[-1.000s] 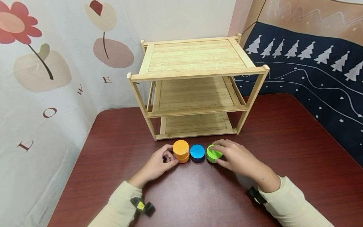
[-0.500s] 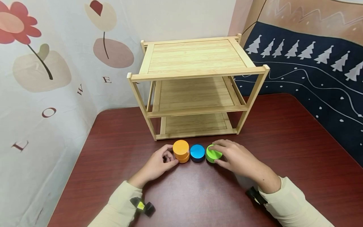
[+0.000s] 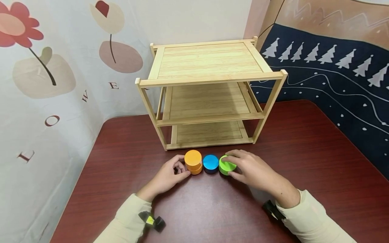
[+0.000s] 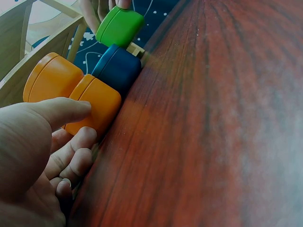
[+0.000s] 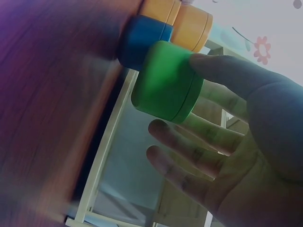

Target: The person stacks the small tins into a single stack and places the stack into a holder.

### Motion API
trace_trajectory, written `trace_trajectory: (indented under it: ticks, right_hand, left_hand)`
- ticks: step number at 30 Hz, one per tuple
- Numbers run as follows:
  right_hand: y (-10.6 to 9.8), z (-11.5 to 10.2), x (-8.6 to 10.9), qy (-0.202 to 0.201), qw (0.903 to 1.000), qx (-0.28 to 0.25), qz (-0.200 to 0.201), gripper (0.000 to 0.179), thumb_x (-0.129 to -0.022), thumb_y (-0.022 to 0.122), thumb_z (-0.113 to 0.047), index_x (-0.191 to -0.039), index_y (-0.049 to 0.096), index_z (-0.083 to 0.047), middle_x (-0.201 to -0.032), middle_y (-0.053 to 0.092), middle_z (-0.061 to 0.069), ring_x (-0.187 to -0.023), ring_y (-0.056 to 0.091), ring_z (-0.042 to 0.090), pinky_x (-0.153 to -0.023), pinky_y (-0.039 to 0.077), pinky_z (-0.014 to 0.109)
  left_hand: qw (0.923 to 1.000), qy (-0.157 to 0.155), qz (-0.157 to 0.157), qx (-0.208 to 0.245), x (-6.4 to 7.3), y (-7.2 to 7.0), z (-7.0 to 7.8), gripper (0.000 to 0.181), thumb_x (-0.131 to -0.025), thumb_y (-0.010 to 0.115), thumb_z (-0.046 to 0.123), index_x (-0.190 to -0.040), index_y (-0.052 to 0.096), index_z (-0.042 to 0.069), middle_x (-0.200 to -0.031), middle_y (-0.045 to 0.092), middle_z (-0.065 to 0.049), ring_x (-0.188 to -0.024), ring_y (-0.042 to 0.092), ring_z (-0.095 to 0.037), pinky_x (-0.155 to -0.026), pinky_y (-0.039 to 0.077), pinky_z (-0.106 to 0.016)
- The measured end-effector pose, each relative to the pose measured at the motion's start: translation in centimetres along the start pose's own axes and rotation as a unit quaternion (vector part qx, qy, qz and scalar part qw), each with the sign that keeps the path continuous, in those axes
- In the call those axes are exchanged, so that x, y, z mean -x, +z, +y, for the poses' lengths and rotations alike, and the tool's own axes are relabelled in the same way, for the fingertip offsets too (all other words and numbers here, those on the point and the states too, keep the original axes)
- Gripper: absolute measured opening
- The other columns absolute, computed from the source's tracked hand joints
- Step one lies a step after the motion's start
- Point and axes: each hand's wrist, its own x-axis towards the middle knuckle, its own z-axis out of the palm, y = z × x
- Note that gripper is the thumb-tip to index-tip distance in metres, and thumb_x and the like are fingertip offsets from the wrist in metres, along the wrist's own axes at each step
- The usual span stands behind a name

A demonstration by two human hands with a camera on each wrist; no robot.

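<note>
The left hand (image 3: 168, 174) pinches the lower of two stacked orange tubs (image 3: 193, 158) on a tabletop (image 3: 209, 212), a blue tub (image 3: 211, 164) beside them. The right hand (image 3: 253, 170) grips a green tub (image 3: 225, 166), best kept level lest it nudge the row.

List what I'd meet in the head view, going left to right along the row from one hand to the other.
Left hand, two stacked orange containers, blue container, green container, right hand.

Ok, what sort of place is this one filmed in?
Probably an indoor corner set up for filming: a flower-printed wall, a tree-printed wall, and a dark red table with a wooden shelf on it.
</note>
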Motion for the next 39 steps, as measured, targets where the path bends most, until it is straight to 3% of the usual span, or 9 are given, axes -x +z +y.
trace_trajectory:
  ticks: [14, 21, 39]
  right_hand:
    - [-1.1, -0.4, 0.2, -0.001, 1.0, -0.003, 0.006, 0.041, -0.082, 0.082, -0.024, -0.121, 0.07, -0.017, -0.123, 0.066, 0.005, -0.11, 0.066, 0.024, -0.089, 0.056, 0.043]
    - [-1.7, -0.2, 0.4, 0.006, 1.0, -0.001, 0.004, 0.041, -0.083, 0.082, -0.022, -0.122, 0.07, -0.018, -0.125, 0.065, 0.005, -0.11, 0.065, 0.025, -0.088, 0.056, 0.044]
    - [-2.8, -1.0, -1.1, -0.017, 0.9997, -0.003, 0.018, 0.039, -0.082, 0.083, -0.025, -0.119, 0.071, -0.019, -0.124, 0.066, 0.006, -0.113, 0.065, 0.027, -0.091, 0.055, 0.046]
  left_hand:
    - [1.0, -0.009, -0.003, 0.003, 0.1, 0.0, 0.1, 0.049, -0.087, 0.078, 0.021, -0.13, 0.056, 0.012, -0.083, 0.063, 0.005, -0.074, 0.056, -0.008, -0.069, 0.046, -0.022]
    - [0.9999, 0.003, -0.011, 0.007, 0.0, 0.3, 0.2, 0.051, -0.088, 0.077, 0.023, -0.131, 0.055, 0.008, -0.082, 0.063, 0.003, -0.073, 0.055, -0.007, -0.069, 0.045, -0.022]
    - [0.9999, 0.005, -0.011, 0.004, 0.1, -0.2, 0.4, 0.051, -0.089, 0.077, 0.023, -0.131, 0.055, 0.007, -0.084, 0.063, 0.002, -0.074, 0.055, -0.009, -0.069, 0.045, -0.022]
